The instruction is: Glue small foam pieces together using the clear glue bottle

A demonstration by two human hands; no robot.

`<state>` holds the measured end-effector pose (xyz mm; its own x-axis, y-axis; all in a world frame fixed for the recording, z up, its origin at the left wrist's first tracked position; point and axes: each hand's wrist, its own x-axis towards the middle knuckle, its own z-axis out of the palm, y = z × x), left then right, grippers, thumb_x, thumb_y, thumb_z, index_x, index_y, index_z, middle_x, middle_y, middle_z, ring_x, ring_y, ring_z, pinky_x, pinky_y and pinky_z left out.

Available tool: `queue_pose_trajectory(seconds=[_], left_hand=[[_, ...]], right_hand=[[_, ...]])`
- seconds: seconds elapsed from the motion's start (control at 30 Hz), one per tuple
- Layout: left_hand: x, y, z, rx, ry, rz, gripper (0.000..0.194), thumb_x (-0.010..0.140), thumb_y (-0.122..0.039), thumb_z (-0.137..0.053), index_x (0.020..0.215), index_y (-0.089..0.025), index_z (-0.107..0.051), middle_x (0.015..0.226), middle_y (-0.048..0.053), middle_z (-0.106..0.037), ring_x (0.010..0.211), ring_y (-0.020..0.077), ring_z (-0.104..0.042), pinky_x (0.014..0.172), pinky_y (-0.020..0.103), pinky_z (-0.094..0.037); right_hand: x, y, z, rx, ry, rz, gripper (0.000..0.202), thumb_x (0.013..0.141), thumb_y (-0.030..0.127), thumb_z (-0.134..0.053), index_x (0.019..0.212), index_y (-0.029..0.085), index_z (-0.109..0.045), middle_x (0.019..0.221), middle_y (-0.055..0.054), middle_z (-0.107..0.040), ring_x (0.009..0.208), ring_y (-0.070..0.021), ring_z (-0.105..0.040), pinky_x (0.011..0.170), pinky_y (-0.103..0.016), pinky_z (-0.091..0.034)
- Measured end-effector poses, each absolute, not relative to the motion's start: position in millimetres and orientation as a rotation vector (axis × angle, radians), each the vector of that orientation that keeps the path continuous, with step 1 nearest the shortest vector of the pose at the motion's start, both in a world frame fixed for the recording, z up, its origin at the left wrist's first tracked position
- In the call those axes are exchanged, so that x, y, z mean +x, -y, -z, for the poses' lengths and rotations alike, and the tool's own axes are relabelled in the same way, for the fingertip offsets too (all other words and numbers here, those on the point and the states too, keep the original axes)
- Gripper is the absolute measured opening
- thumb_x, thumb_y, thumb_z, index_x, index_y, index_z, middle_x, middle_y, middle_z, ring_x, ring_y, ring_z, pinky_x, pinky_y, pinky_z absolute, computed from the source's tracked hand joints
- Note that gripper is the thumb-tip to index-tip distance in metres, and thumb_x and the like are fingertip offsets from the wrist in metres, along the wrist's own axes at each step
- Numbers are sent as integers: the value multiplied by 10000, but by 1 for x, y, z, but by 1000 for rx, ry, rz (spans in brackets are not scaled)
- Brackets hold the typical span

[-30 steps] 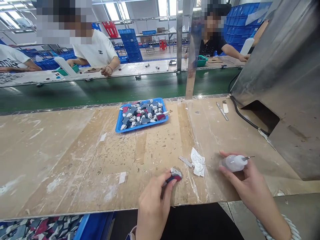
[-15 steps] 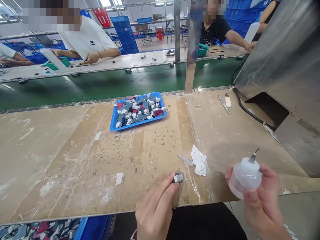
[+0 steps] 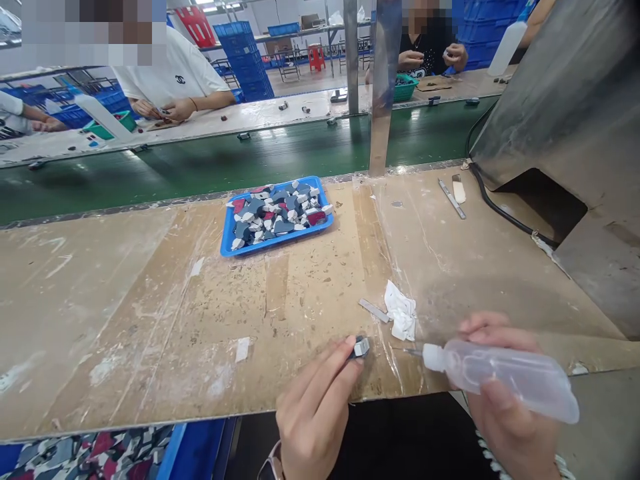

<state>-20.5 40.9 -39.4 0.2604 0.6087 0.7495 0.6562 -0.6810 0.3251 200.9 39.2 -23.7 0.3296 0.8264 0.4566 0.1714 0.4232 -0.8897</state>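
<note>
Ok so, far as I could tell this was partway thru one piece. A small grey part (image 3: 361, 347) was up near the front edge of the worktable (image 3: 320, 287), and the squeeze bottle (image 3: 540, 383) was tipped over nearly flat w/ its thin nozzle (image 3: 413, 352) aimed at it. There was a gap between tip and part tho, so no contact. Couldn't see any fluid on the part either, so idk if it'd had any put on.

As for the rest, the blue tray (image 3: 275, 244) further back was heaped w/ grey, white + dark red pieces, and the blue crate (image 3: 173, 453) below the table edge had loads more. Couldn't tell if those were finished or waiting, so no clue re the overall count tbh.

Hands: the left hand (image 3: 317, 407) was pinched nearly closed, thumb + fingertips on the part, low over the board (resting on it or just above, hard to say). The right hand (image 3: 523, 427) was a bit blurry but curled about half closed round the bottle, thumb on the near side, fingers on the far side. Btw a crumpled white tissue (image 3: 401, 312) and a flat metal strip (image 3: 373, 310) lay just behind the part
</note>
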Motion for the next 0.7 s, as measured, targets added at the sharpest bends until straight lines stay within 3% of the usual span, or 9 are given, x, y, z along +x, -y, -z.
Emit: queue_pose_trajectory(seconds=[0.23, 0.7], left_hand=[[-20, -39, 38, -2460, 1267, 1408, 258, 871, 68, -668, 1052, -103, -736, 1157, 136, -758, 1080, 262, -740, 939, 366, -650], [-19, -38, 38, -2471, 1250, 1417, 247, 853, 86, -697, 1033, -79, -732, 1158, 147, -755, 1101, 256, -731, 973, 349, -635]], right_hand=[[174, -46, 17, -976, 1463, -334, 194, 913, 322, -695, 1051, 204, -626, 832, -65, -639, 775, -229, -631, 559, -333, -527], [176, -45, 32, -997, 1387, -517, 195, 937, 359, -707, 1073, 223, -679, 912, -93, -665, 817, -248, -617, 601, -367, -523]])
